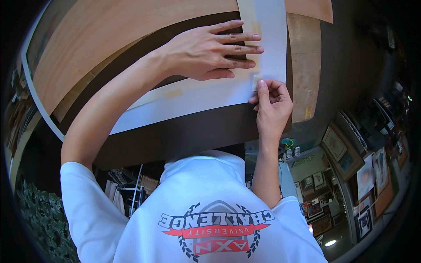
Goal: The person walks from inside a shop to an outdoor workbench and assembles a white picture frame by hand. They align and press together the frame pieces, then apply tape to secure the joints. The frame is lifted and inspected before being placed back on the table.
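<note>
A white mat board frame (pixel 270 26) lies on a dark brown board (pixel 175 144), its near right corner in front of me. My left hand (pixel 210 51) rests palm down across the inner edge of that corner. Its fingers are stretched out and spread, pointing right over the cream strip along the border. At the corner my right hand (pixel 274 103) is closed, with thumb and fingertips pinching a short piece of pale tape (pixel 257 81). Whether the tape's far end sticks to the mat I cannot tell. Another short tape piece (pixel 173 93) lies flat on the near border.
Tan wooden sheets (pixel 96 35) lie at the far left, and a worn brown panel (pixel 305 65) sits beyond the board's right edge. Framed pictures (pixel 342 149) lean at the lower right. Dark green foliage-like material (pixel 41 219) shows at the lower left.
</note>
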Demonstrator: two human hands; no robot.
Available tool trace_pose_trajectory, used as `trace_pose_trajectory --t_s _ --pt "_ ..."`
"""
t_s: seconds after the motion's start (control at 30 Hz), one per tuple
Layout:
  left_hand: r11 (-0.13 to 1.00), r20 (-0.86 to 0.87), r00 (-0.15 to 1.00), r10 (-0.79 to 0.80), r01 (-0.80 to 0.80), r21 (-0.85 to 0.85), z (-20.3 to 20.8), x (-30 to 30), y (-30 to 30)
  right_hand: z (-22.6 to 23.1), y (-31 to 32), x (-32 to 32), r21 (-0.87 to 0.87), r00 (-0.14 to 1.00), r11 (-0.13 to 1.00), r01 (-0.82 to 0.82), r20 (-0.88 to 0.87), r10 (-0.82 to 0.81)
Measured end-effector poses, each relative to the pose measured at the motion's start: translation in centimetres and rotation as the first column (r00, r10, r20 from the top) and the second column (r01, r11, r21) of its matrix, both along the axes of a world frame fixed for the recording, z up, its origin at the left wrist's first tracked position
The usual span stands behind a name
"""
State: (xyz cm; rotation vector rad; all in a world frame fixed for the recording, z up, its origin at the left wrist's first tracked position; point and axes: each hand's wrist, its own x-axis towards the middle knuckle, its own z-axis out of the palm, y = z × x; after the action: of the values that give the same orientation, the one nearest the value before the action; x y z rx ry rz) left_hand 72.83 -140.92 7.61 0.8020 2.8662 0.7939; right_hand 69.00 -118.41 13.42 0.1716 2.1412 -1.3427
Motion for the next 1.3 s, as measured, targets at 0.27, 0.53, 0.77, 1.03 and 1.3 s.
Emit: trace_pose_trajectory --t_s 0.27,0.53,0.77,1.03,1.3 --pt "0.998 -0.015 0.999 0.040 -0.040 0.041 0.0 0.0 0.1 0.1 -0.8 -0.3 0.096 0.999 0.994 -0.046 0.002 0.046" --pt "0.992 -0.001 0.994 0.109 -0.108 0.072 0.1 -0.1 0.5 0.0 -1.9 -0.9 0.182 0.993 0.976 -0.120 0.002 0.122" --pt "0.988 -0.002 0.993 0.122 -0.121 0.093 0.0 -0.2 0.6 -0.4 -2.2 -1.2 0.262 0.987 0.954 -0.144 -0.026 0.156" --pt "0.984 -0.013 0.991 0.134 -0.132 0.117 -0.1 -0.2 0.7 -0.4 -2.7 -1.0 0.324 0.986 0.938 -0.124 -0.065 0.153" --pt "0.985 -0.019 0.991 0.136 -0.133 0.108 -0.3 -0.1 0.6 0.4 -3.2 -0.6 0.591 0.948 0.780 -0.207 -0.077 0.310"
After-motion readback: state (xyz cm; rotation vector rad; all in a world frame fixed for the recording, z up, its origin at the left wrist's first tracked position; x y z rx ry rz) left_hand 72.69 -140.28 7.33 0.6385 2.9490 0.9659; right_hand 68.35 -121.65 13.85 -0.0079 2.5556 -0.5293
